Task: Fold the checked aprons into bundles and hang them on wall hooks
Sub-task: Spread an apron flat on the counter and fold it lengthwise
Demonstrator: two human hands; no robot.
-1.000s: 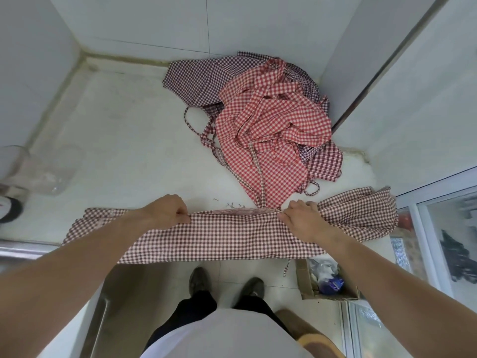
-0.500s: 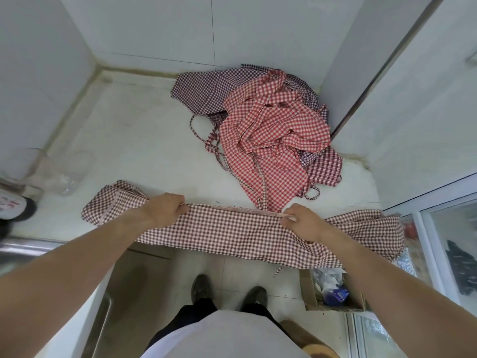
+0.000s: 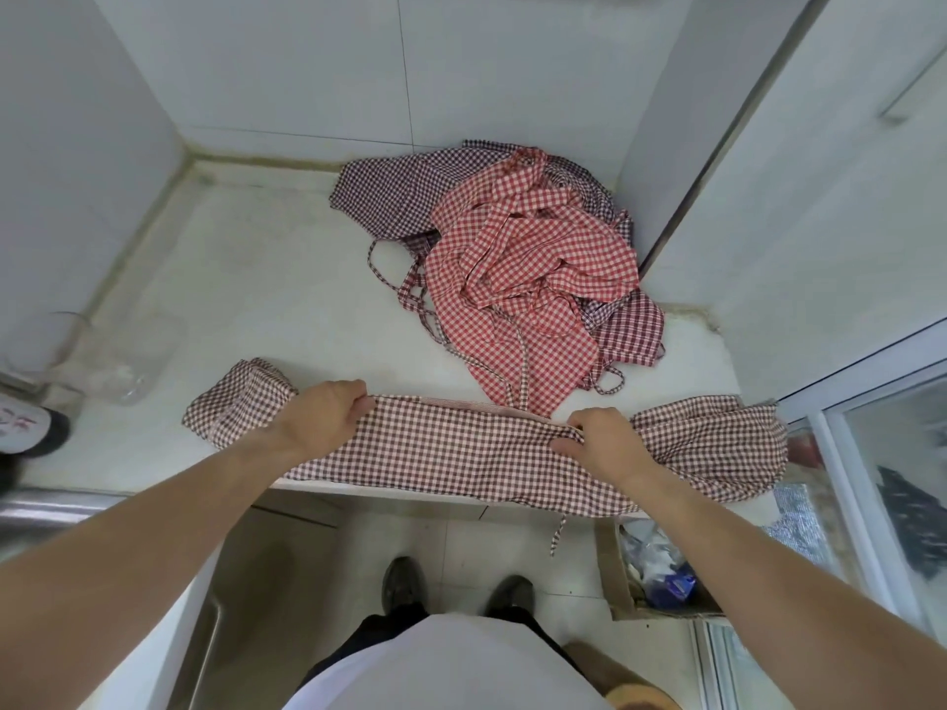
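Both hands, left hand point(image 3: 328, 415) and right hand point(image 3: 602, 440), have fingers pinching the folded brown-checked apron point(image 3: 461, 448) along the counter point(image 3: 246, 299) front edge (overhanging portion could slip floorward if grip loosens).

A kitchen back room: tiled walls point(image 3: 307, 69), stone counter point(image 3: 246, 279), steel sink point(image 3: 46, 509).

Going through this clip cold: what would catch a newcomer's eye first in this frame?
First, the two bare hands, left hand and right hand, gripping the far edge of a brown checked apron folded into a long strip along the near edge of the white counter. Next, the tangled heap of aprons behind it, bright red check over darker ones, against the counter's far right corner.
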